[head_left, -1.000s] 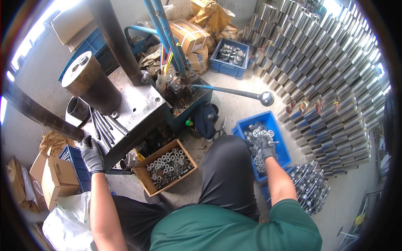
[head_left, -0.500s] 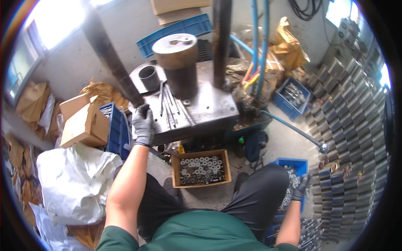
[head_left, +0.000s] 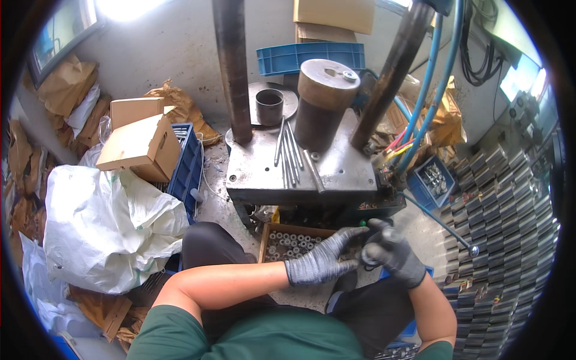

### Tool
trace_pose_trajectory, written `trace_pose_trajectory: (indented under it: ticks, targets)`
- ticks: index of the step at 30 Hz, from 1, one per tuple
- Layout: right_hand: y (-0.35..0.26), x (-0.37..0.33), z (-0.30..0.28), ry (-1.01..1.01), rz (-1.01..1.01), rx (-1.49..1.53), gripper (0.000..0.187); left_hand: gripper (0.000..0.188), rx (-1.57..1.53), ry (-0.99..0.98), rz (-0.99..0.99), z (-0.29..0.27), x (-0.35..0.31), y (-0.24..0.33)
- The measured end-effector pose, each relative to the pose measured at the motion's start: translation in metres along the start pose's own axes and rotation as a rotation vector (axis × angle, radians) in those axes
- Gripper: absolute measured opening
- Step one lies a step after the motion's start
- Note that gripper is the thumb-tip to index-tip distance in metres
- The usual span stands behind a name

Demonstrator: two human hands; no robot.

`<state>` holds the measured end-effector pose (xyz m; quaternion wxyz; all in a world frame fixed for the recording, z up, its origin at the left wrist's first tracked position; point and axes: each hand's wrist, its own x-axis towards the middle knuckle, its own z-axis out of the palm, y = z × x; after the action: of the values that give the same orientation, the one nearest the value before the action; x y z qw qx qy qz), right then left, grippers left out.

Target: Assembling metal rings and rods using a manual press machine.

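Note:
My right hand [head_left: 396, 258], in a grey glove, is closed around small round metal rings [head_left: 371, 254], blurred and partly covered by the fingers. Beside it, my left hand [head_left: 321, 259] reaches across with its fingers stretched out and the thumb apart, holding nothing that shows. Both hands are above the right end of a cardboard box [head_left: 263, 245] of small metal rings, which the left hand partly hides. Ahead, several thin metal rods [head_left: 289, 155] and a thicker rod [head_left: 312, 171] lie on a steel press table [head_left: 252, 171]. A thick steel cylinder [head_left: 327, 102] stands behind them, a small ring [head_left: 349, 76] on its top.
A short dark tube [head_left: 269, 108] stands between two steel columns [head_left: 231, 72]. At left are a white sack [head_left: 108, 228], an open carton [head_left: 141, 144] and a blue crate [head_left: 191, 174]. At right, a ball-ended lever [head_left: 473, 250] sticks out near stacked metal tubes [head_left: 504, 240].
My left hand has left the press table's left corner and come down to the middle. My right hand has risen from the blue bin of rings, bringing rings with it. The view has turned left.

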<state>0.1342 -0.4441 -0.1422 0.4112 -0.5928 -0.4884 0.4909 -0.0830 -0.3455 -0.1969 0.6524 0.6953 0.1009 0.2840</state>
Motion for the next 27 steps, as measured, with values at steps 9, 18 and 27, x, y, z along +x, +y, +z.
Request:
trace_pose_trajectory:
  ticks: [9,18,27]
  targets:
    - [0.016,0.068,-0.030,0.157,-0.221,0.001,0.054,0.023,-0.465,0.266,-0.655,0.015,-0.006,-0.098]
    - [0.010,0.084,-0.014,0.245,-0.695,-0.385,0.046,0.025,-0.846,0.367,-0.709,-0.002,0.018,-0.100]
    - [0.029,0.086,-0.020,0.068,-0.366,-0.536,0.024,0.022,-0.754,0.490,-0.558,-0.028,0.023,-0.071]
